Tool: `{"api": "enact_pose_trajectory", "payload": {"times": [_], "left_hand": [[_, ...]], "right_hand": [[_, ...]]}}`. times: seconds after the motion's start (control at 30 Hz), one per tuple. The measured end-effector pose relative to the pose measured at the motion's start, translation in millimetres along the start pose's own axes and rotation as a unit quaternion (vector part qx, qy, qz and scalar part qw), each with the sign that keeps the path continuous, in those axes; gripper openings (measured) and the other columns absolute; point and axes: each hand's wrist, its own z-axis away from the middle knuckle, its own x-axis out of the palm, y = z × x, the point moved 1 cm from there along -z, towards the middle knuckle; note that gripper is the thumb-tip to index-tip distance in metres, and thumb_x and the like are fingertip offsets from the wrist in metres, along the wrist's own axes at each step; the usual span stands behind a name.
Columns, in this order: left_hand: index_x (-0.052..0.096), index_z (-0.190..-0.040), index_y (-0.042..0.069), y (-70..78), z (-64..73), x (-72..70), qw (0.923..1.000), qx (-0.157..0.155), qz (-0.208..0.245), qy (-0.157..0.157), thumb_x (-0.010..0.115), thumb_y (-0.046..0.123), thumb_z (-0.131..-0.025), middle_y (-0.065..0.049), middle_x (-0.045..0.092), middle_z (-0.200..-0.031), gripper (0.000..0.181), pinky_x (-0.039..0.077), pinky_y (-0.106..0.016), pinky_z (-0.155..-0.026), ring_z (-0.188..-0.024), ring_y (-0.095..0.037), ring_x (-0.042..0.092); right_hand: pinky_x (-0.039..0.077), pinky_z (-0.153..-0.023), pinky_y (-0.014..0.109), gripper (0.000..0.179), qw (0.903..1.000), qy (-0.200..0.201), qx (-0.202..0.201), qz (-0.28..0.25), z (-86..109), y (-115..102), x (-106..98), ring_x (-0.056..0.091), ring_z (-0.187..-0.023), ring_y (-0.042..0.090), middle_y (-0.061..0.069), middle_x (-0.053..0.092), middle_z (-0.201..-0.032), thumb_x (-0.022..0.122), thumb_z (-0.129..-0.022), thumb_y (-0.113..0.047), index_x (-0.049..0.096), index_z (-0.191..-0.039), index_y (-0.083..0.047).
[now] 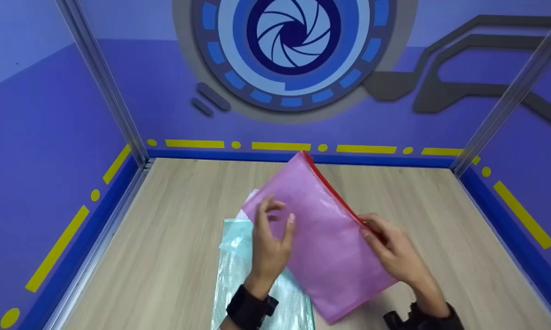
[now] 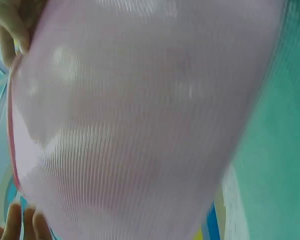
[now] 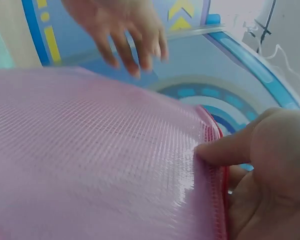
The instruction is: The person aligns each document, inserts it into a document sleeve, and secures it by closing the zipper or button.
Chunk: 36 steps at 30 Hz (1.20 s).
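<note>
A pink translucent zip pouch [image 1: 330, 247] with a red zip edge [image 1: 332, 188] is held up at a slant over the table. My right hand [image 1: 396, 252] pinches it at the red edge, thumb on the near face, as the right wrist view shows with the thumb [image 3: 230, 150] on the ribbed plastic. My left hand [image 1: 270, 243] is in front of the pouch's left part, fingers loosely bent and holding nothing; in the right wrist view it hovers beyond the pouch, apart from it. Beneath lies a green translucent pouch [image 1: 231, 275], partly covered by the pink one.
A white corner [image 1: 248, 204] of something shows behind the pink pouch. The wooden tabletop [image 1: 174, 238] is bounded by blue-purple panels [image 1: 133, 91] at the back and sides, with metal posts [image 1: 106, 87] at the corners.
</note>
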Motion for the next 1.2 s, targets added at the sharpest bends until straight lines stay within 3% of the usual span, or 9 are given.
{"api": "enact_pose_trajectory", "payload": {"times": [0.1,0.2,0.27,0.37,0.47,0.63,0.83,1.03,1.2], "left_hand": [[0.032,-0.162,0.003,-2.1,-5.4,-10.9,0.9996,-0.013,-0.016,0.020,0.076,0.018,-0.098,-0.011,0.054,-0.145,0.079,0.052,-0.052,-0.101,-0.132,-0.028,0.052],[0.022,-0.168,0.012,-3.3,-8.2,-18.8,0.9992,-0.037,-0.010,-0.015,0.079,0.026,-0.096,-0.008,0.047,-0.157,0.093,0.049,-0.053,-0.109,-0.142,-0.026,0.047],[0.018,-0.170,0.013,-3.5,-8.8,-20.9,0.9980,-0.041,0.005,-0.048,0.080,0.027,-0.096,-0.007,0.049,-0.157,0.098,0.048,-0.050,-0.111,-0.142,-0.022,0.050],[0.026,-0.167,0.010,-2.8,-7.6,-20.2,0.9957,-0.023,0.018,-0.088,0.082,0.025,-0.095,-0.005,0.060,-0.144,0.093,0.054,-0.043,-0.104,-0.127,-0.018,0.063],[0.052,-0.152,0.007,-0.6,-6.6,-16.4,0.9938,0.013,0.006,-0.110,0.083,0.024,-0.095,0.000,0.069,-0.121,0.067,0.059,-0.036,-0.091,-0.106,-0.014,0.070],[0.072,-0.115,0.011,5.2,-4.8,-10.8,0.9878,0.041,-0.013,-0.150,0.078,0.026,-0.098,0.006,0.074,-0.102,0.024,0.060,-0.026,-0.077,-0.088,-0.008,0.071],[0.076,-0.116,0.013,11.9,-2.3,-6.8,0.9788,0.016,-0.005,-0.204,0.071,0.024,-0.102,0.005,0.078,-0.107,0.017,0.059,-0.021,-0.080,-0.092,-0.005,0.072],[0.077,-0.113,0.013,19.7,0.0,-6.0,0.9758,0.041,0.009,-0.215,0.073,0.013,-0.102,0.004,0.078,-0.101,0.012,0.058,-0.019,-0.076,-0.087,-0.003,0.072],[0.077,-0.110,0.012,29.6,1.5,-6.4,0.9683,0.056,0.018,-0.243,0.072,0.015,-0.103,0.005,0.078,-0.101,0.010,0.057,-0.017,-0.076,-0.087,0.000,0.071]], "right_hand": [[0.053,-0.077,0.014,0.037,0.9954,0.032,-0.013,0.090,6.3,-10.5,-17.7,0.072,-0.089,0.012,-0.009,0.077,-0.110,0.069,-0.099,0.005,0.076,-0.125,-0.022],[0.048,-0.082,0.013,0.039,0.9867,0.046,-0.028,0.153,12.2,-19.2,-30.0,0.070,-0.089,0.009,-0.012,0.076,-0.106,0.075,-0.094,0.005,0.079,-0.120,-0.024],[0.045,-0.091,0.023,0.038,0.9788,0.057,-0.045,0.191,13.8,-23.2,-34.9,0.068,-0.092,0.010,-0.012,0.076,-0.102,0.079,-0.090,0.007,0.081,-0.116,-0.021],[0.037,-0.091,0.045,0.037,0.9674,0.070,-0.065,0.235,14.1,-27.1,-39.0,0.065,-0.096,0.017,-0.008,0.077,-0.097,0.081,-0.084,0.009,0.082,-0.110,-0.018],[0.036,-0.090,0.055,0.037,0.9607,0.079,-0.063,0.259,14.5,-28.4,-41.9,0.065,-0.100,0.022,-0.004,0.077,-0.096,0.083,-0.082,0.011,0.082,-0.107,-0.016],[0.036,-0.094,0.063,0.035,0.9587,0.082,-0.021,0.272,16.3,-25.7,-47.1,0.065,-0.103,0.026,-0.004,0.076,-0.096,0.083,-0.082,0.012,0.081,-0.104,-0.016],[0.037,-0.097,0.066,0.030,0.9582,0.064,0.005,0.279,17.5,-22.7,-51.5,0.065,-0.101,0.029,0.000,0.075,-0.096,0.081,-0.084,0.011,0.079,-0.103,-0.012],[0.040,-0.101,0.058,0.034,0.9640,0.053,0.020,0.260,16.5,-37.2,-37.6,0.064,-0.113,0.027,0.002,0.074,-0.117,0.083,-0.091,-0.006,0.075,-0.123,-0.010],[0.040,-0.111,0.034,0.056,0.9717,0.066,-0.049,0.221,10.8,-58.5,-6.0,0.062,-0.126,0.024,-0.001,0.068,-0.139,0.084,-0.090,-0.005,0.068,-0.142,-0.017]]}}
